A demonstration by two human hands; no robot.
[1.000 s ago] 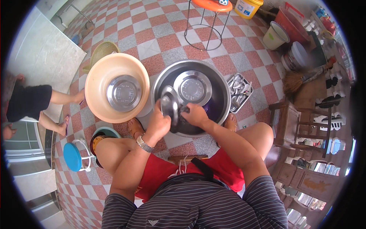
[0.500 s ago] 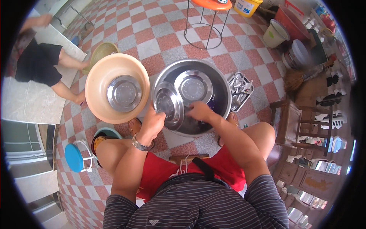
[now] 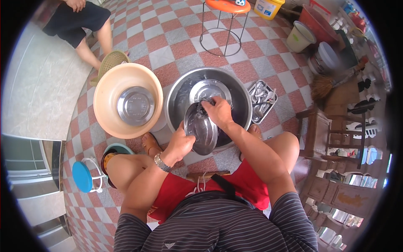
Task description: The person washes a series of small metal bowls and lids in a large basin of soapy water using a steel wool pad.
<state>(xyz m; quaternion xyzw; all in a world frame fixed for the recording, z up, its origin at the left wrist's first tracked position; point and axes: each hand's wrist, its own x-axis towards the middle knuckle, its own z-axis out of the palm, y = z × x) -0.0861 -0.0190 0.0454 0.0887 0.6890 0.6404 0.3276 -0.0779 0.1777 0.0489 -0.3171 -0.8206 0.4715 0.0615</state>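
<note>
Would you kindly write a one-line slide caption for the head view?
Left hand tilts a steel plate over a metal basin while the right hand scrubs it.

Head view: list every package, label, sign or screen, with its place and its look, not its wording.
Yellow bucket: top edge, beyond the orange stool; white and blue label on its side.
Cream bucket: upper right on the checked floor; small green label patch.
No screens or signs show.
</note>
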